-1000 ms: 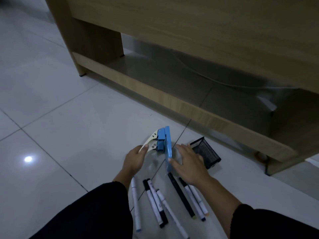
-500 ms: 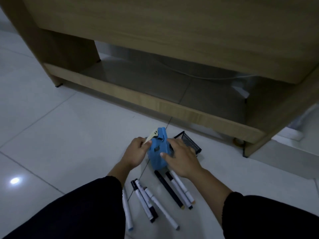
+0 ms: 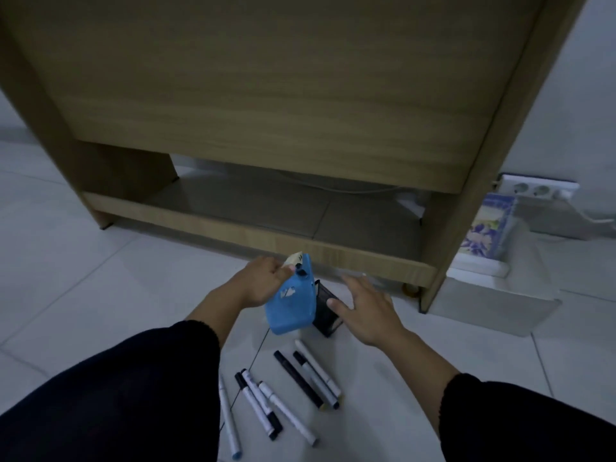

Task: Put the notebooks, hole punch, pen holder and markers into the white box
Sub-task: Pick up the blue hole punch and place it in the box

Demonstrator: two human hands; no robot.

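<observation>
Left hand pinches hole punch by lever; right hand spread, empty. Thin grip, possibly loose: punch may swing, drop onto markers.

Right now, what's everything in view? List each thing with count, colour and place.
hole punch: one, blue with cream handle, lifted off the floor in the left grip
pen holder: one, black mesh, on the floor behind the punch
markers: seven, mostly white, some black, loose on the floor nearest the person
desk: one, wood, ahead
white box: one, right of the desk, colourful notebooks upright inside
power strip: one, white, far right
left hand: closed on the punch
right hand: open, empty
</observation>
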